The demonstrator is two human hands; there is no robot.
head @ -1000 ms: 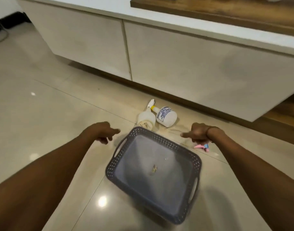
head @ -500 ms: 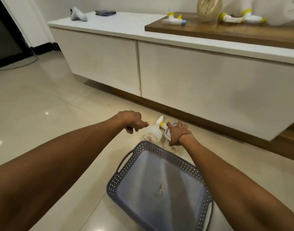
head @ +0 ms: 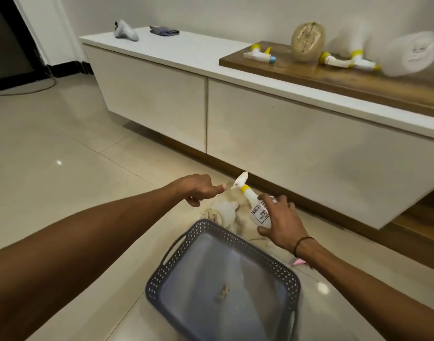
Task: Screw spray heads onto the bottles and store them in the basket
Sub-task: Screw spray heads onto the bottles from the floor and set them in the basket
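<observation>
Glossy beige tile floor (head: 63,148), low white cabinet (head: 272,124) running across the upper half of the frame, wood board (head: 358,77) on its top at upper right.

Basket (head: 288,279), grey with perforated rim, sits on the floor at bottom centre; inside only a small scrap (head: 222,292), no bottles.

Right hand (head: 281,223), centre-right, fingers wrapped round a white labelled bottle (head: 260,211), lifted and tilted, neck pointing up-left. Spray head (head: 241,183) with yellow collar is on it; whether fully screwed I cannot tell. Thin dark band on that wrist.

Left hand (head: 198,189), centre, loosely curled, thumb stuck out toward the spray head trigger, just beside it, holding nothing. Contact not clear.

Second bottle (head: 223,211) lies on its side on the floor between the hands, just beyond the basket's far rim. Blurred, so its top is not readable.

Pink item (head: 300,262) on the floor under the right forearm, mostly hidden.

On the board, upper right: loose spray heads (head: 259,55) with yellow collars, more bottles (head: 412,55) lying down and motion-blurred, and a tan rounded object (head: 308,41). Upper left of cabinet top: a white object (head: 126,33) and a grey cloth (head: 164,30).
</observation>
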